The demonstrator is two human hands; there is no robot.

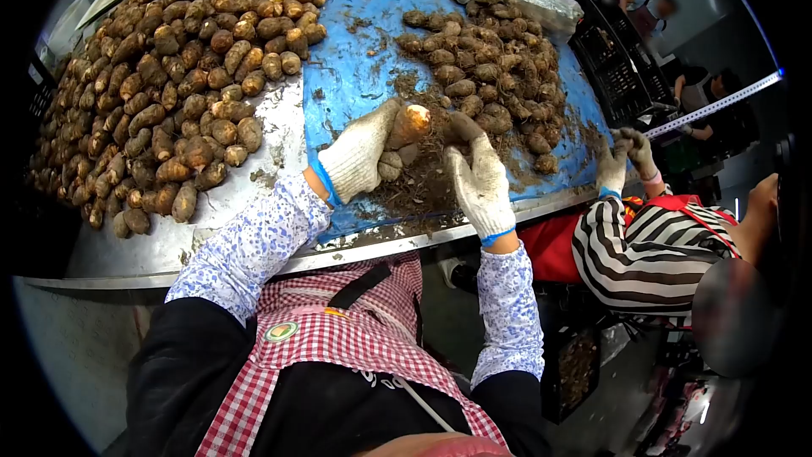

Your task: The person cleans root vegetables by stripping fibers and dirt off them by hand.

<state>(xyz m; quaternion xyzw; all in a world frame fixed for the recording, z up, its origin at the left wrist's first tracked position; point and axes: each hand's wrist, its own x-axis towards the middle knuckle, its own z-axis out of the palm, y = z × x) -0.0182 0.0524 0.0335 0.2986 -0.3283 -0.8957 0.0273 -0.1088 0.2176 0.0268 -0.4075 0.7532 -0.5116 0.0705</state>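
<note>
Left grip (357, 156) round a tuber (412, 123), brown matter (579, 366) in a black crate (554, 396).

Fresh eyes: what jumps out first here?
The big heap of brown tubers at left draws the eye first. At centre, the gloved left hand holds a tuber with a pale end, the gloved right hand just beside it. A smaller, hairier pile sits upper right on the blue sheet.

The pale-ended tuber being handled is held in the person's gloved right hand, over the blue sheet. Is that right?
No, the side is wrong: the head view shows the pale-ended tuber in the person's gloved left hand, over the blue sheet.
</note>
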